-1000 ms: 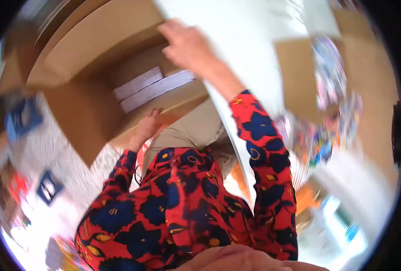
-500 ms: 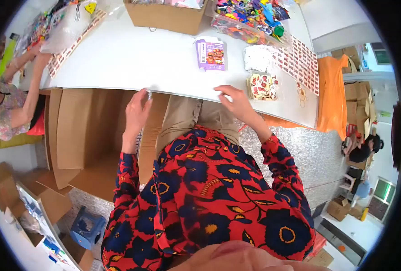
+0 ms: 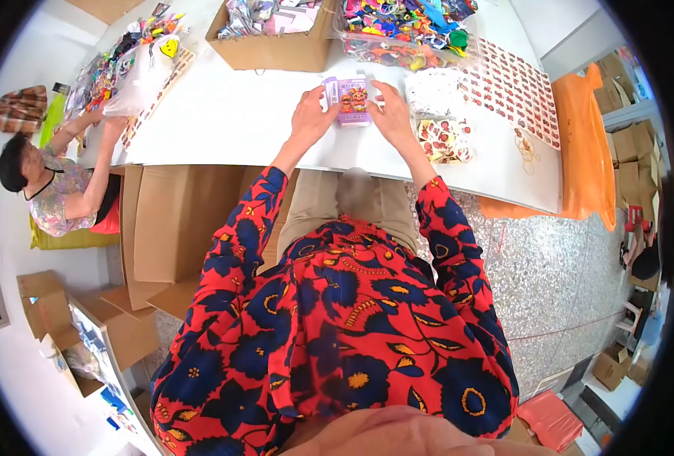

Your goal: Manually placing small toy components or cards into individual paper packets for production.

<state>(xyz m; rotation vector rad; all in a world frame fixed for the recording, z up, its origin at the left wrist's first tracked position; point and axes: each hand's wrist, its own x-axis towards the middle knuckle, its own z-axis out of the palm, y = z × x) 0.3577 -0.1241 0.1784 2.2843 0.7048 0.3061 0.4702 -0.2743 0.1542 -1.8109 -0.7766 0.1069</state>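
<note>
A small purple carton with cartoon figures on its front is at the table's near side, right of centre. My left hand holds its left edge, the thumb at the front and the fingers at the pale side flap. At the opposite edge, my right hand grips it between thumb and curled fingers. Whether the carton rests on the table or is slightly raised is hard to tell. Just right of my right hand lie a pile of white pieces and a clear tray of round red-and-cream stickers.
Beyond the carton stand a cardboard box of packets and a clear bin of colourful trinkets. Sticker sheets and rubber bands lie right, beside an orange bag. A co-worker handles a plastic bag at left. A large open carton stands below.
Both my hands have moved forward from the table's near edge and closed on the purple carton's two sides. The carton now sits straighter. The view has shifted.
</note>
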